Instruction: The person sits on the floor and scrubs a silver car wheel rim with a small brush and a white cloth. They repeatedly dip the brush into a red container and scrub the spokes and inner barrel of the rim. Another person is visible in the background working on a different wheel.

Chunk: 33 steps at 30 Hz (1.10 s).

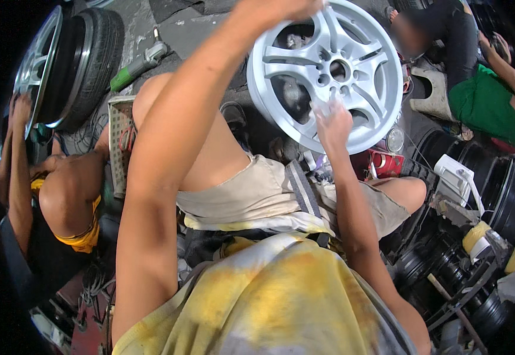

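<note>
A silvery-white alloy wheel (361, 62) with paired spokes and a ring of bolt holes stands tilted in front of my knees. At its upper left edge, my left hand (290, 8) grips the rim; the top of the picture cuts off part of that hand. My right hand (335, 125) is closed against the lower spokes, its fingers bunched and smeared by motion. Something pale shows at those fingertips, too blurred to name. Near the wheel's lower right lie a red container (386, 164) and a metal can (394, 140).
A green angle grinder (139, 66) lies on the floor at upper left. Beside a tyre (107, 59), another person's hands (21, 109) touch a second wheel. A person in green (494, 106) sits at upper right. Black rims (506, 189) are stacked at right; a plastic basket (117, 142) stands left.
</note>
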Each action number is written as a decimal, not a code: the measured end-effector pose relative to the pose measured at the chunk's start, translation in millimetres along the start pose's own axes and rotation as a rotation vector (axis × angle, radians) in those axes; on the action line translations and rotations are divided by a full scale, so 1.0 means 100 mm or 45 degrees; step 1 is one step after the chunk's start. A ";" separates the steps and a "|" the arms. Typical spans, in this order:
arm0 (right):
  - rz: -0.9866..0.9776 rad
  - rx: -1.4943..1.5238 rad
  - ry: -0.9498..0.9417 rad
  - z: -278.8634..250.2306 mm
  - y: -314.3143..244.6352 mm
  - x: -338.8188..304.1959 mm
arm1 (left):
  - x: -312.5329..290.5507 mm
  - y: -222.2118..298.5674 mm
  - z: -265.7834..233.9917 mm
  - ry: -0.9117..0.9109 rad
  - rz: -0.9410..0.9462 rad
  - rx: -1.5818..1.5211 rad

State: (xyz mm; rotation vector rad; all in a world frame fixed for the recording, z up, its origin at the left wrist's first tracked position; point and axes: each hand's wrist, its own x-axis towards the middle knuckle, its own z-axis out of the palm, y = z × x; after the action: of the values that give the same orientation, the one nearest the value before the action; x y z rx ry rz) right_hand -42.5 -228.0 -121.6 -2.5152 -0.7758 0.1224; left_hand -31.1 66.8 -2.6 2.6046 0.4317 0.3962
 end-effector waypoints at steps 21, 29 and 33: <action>-0.878 -0.401 -0.542 0.44 -0.54 1.07 | -0.17 -0.56 -0.93 0.138 -0.295 -0.343; -0.559 -0.380 -0.511 -0.06 -0.36 0.94 | -0.19 -0.59 -1.03 0.123 -0.307 -0.362; -0.877 -0.475 -0.622 0.43 -0.51 1.21 | -0.07 -0.61 -0.82 0.187 -0.266 -0.279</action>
State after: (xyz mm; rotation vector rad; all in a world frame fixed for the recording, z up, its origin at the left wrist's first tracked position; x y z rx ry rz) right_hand 23.1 -106.5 -126.5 -2.4013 -1.9699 0.3864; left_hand -79.8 148.1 35.7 2.3009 0.6649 0.5323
